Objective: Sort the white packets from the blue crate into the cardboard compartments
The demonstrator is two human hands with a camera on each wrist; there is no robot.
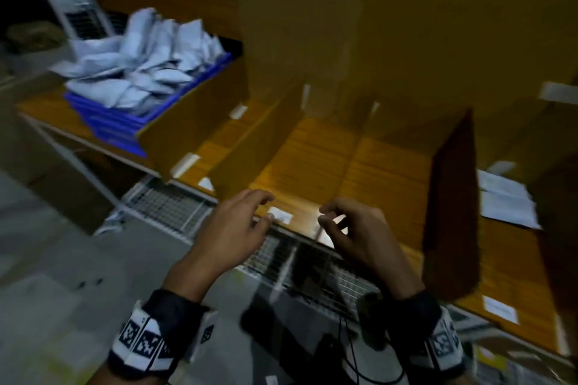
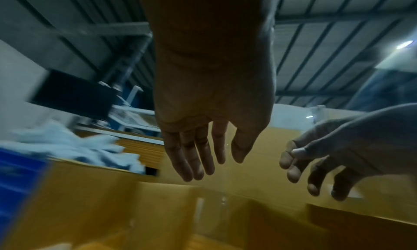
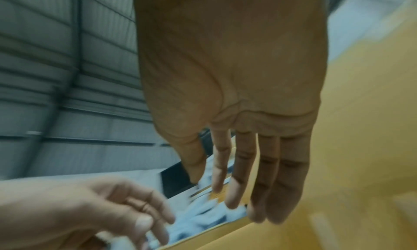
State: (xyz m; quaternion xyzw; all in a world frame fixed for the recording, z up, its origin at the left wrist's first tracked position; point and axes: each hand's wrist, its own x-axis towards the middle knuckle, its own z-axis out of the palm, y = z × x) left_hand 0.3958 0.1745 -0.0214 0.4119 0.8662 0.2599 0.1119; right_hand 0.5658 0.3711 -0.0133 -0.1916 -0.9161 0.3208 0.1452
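Observation:
A blue crate [image 1: 115, 125] heaped with white packets [image 1: 147, 62] sits on the wooden shelf at the left. Cardboard dividers [image 1: 250, 137] split the shelf into compartments to its right. My left hand [image 1: 247, 222] and right hand [image 1: 347, 228] hover side by side at the front edge of the middle compartment, both empty, fingers loosely spread. In the left wrist view my left hand [image 2: 203, 150] hangs relaxed above the cardboard, with the right hand [image 2: 320, 161] beside it. The right wrist view shows my right hand [image 3: 237, 173] with straight fingers and the packets [image 3: 198, 216] blurred beyond it.
A white packet [image 1: 506, 200] lies in the compartment at the far right. A tall cardboard wall [image 1: 391, 25] backs the compartments. A wire-mesh rack [image 1: 175, 206] sits below the shelf edge. A white fan-like unit [image 1: 75, 0] stands behind the crate. Cables [image 1: 350, 353] hang near my wrists.

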